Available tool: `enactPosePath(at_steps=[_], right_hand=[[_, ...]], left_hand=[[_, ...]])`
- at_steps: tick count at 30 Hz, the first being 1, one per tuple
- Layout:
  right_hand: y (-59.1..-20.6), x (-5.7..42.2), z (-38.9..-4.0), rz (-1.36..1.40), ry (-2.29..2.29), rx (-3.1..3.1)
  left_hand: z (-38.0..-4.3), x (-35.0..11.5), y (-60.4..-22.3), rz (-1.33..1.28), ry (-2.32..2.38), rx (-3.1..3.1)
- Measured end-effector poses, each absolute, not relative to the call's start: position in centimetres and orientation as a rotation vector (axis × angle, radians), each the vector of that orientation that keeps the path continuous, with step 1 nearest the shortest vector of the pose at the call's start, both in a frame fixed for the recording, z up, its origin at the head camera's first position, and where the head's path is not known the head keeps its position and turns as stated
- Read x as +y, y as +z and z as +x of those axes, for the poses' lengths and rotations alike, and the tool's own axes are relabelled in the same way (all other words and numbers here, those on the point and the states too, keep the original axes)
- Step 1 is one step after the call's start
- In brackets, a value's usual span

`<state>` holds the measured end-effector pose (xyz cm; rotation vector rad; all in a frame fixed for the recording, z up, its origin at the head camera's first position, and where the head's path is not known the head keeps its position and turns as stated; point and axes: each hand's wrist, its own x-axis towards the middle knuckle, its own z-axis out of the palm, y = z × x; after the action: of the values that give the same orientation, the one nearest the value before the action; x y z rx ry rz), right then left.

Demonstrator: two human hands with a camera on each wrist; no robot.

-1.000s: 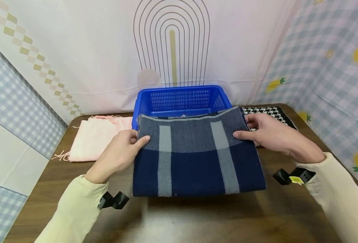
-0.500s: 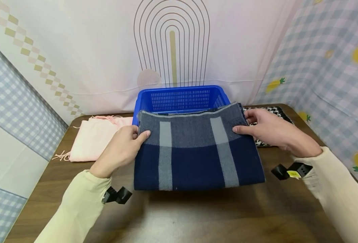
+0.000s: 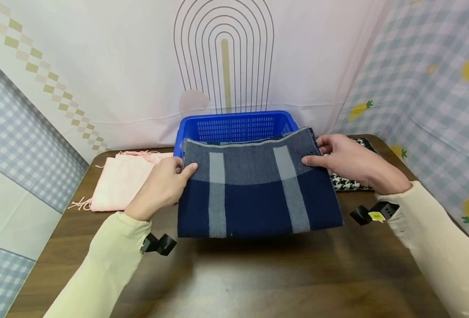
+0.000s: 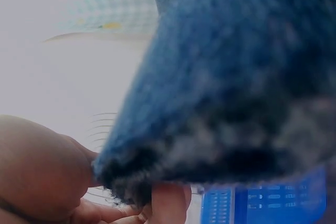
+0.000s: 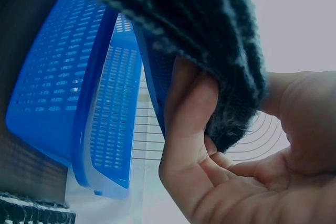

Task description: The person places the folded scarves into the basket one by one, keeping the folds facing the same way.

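2 arms (image 3: pixel 103 260) extended forward, left hand (image 3: pixel 163 185), right hand (image 3: pixel 351 159) pinching sides of folded cloth (image 3: pixel 258 203)

From my remote seat I make out a small, homelike place — whether truly a home I can't tell — with a pale printed curtain (image 3: pixel 127 66) behind a wood-topped bench (image 3: pixel 234 282) and pineapple-patterned checked cloth (image 3: pixel 425 106) alongside.

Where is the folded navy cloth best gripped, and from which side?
I'd take the cloth by its upper side edges, left hand and right hand from opposite sides, thumbs on the near face: layers stack at those edges, so pinches should catch them together.
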<state>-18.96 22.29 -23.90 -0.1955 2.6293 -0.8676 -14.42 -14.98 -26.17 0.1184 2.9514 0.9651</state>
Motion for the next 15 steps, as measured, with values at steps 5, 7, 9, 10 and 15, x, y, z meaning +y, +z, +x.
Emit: enactPosePath(at_steps=[5,7,9,10,15], right_hand=[[-23.9,22.0,-19.4,-0.179,-0.890,2.629],[-23.9,22.0,-19.5,-0.165,-0.901,2.627],[-23.8,21.9,-19.6,-0.153,-0.921,2.620],[-23.8,21.9,-19.7,-0.150,-0.928,2.617],[-23.8,21.6,-20.1,-0.139,-0.950,2.614]], left_hand=[[-15.0,-15.1,-26.2,0.104,0.967,2.956],[-15.2,-15.0,-26.1,0.097,0.971,2.954],[-15.4,-14.9,-26.0,0.080,0.979,2.946],[-15.5,-14.9,-25.9,0.072,0.982,2.943],[-16.0,-14.8,-25.8,0.058,0.981,2.948]])
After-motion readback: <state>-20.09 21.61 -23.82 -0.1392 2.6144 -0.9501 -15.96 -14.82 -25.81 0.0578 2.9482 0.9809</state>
